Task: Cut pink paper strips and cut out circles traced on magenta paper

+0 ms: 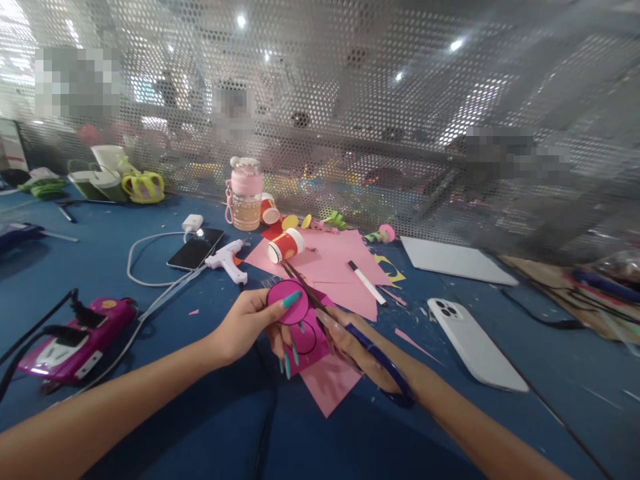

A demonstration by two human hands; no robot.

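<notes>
My left hand (263,325) pinches a magenta paper disc (287,302) with a dark outline, the thumb lying on its face. Below the disc is a magenta sheet (316,343) with a circle drawn on it; the left fingers partly cover it. My right hand (357,343) is closed round blue-handled scissors (383,365). Their blades point up and to the left, slightly parted, beside the disc's right edge. Pale pink paper (330,383) lies beneath the magenta sheet.
Around lie pink sheets (335,257), a red-white paper cup (286,245), a marker (367,283), a glue gun (227,261), a black phone (195,249), a white phone (475,343), and a magenta power strip (77,343). A pink bottle (247,193) stands before the perforated panel (330,133).
</notes>
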